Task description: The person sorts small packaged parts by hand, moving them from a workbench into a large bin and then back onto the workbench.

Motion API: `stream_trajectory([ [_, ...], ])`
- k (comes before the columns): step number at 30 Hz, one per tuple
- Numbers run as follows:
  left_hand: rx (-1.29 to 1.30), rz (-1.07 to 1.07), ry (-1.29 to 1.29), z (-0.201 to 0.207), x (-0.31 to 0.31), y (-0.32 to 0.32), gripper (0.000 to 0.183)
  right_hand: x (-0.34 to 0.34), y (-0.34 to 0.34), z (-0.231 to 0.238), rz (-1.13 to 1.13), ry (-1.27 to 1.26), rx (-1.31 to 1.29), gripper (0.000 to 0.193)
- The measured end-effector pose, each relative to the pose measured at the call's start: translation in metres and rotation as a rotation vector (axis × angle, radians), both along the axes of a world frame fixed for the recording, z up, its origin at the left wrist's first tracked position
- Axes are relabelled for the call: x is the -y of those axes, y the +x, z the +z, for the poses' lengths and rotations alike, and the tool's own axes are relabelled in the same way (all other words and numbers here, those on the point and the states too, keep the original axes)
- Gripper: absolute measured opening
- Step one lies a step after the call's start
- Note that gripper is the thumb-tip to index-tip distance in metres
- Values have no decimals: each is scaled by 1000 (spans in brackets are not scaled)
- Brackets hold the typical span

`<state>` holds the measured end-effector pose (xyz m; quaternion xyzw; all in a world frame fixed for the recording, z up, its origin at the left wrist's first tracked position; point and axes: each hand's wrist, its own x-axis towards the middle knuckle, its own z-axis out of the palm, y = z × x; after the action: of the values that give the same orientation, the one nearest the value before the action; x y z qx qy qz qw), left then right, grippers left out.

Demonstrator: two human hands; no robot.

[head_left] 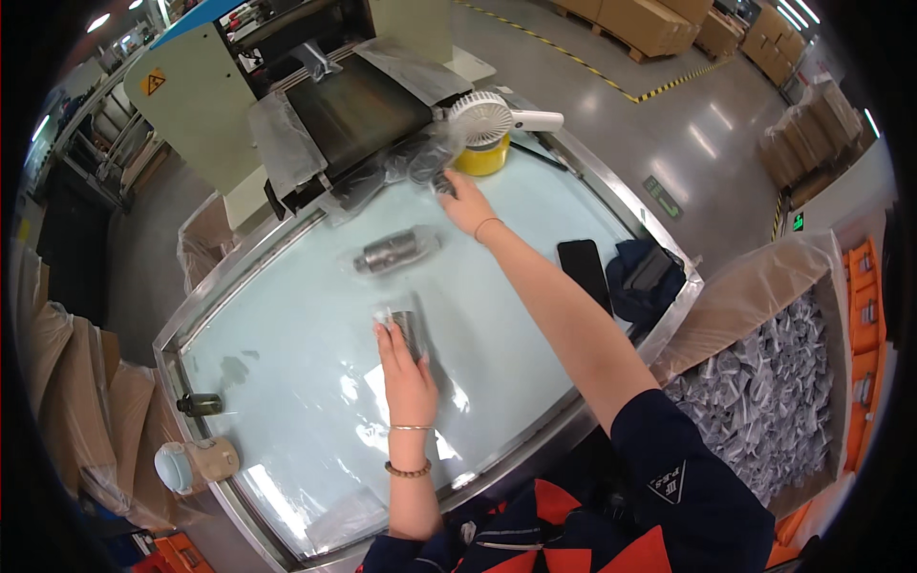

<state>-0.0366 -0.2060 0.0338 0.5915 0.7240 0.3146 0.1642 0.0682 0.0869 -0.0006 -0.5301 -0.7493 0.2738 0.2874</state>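
Note:
My left hand (408, 382) rests low over the middle of the light glass-topped table (287, 382). Its straight fingers lie along one side of a dark metal cylinder (405, 330) in clear plastic, with the thumb on the other side. Farther off, another plastic-wrapped metal cylinder (390, 252) lies on its side, touched by neither hand. My right arm stretches to the table's far edge, where my right hand (468, 202) closes round a dark wrapped piece (443, 182), mostly hidden by the fingers. Crumpled clear film (382, 177) lies beside that hand.
A machine's dark conveyor belt (358, 105) ends at the far edge. Near it, a white handheld fan (480, 119) stands by a yellow tape roll (483, 158). A phone (584, 267) and dark cloth (642, 286) lie right. A carton of wrapped parts (764, 392) stands beyond; bottles (196, 463) sit left.

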Motion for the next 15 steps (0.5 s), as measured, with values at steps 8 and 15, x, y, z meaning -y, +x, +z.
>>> stream_trajectory([
  [8,-74,259,-29,-1,7,-20,61,80,-79,25,557,164,173,53],
  [15,-113,581,-58,3,18,-53,69,116,-75,39,580,480,256,47],
])
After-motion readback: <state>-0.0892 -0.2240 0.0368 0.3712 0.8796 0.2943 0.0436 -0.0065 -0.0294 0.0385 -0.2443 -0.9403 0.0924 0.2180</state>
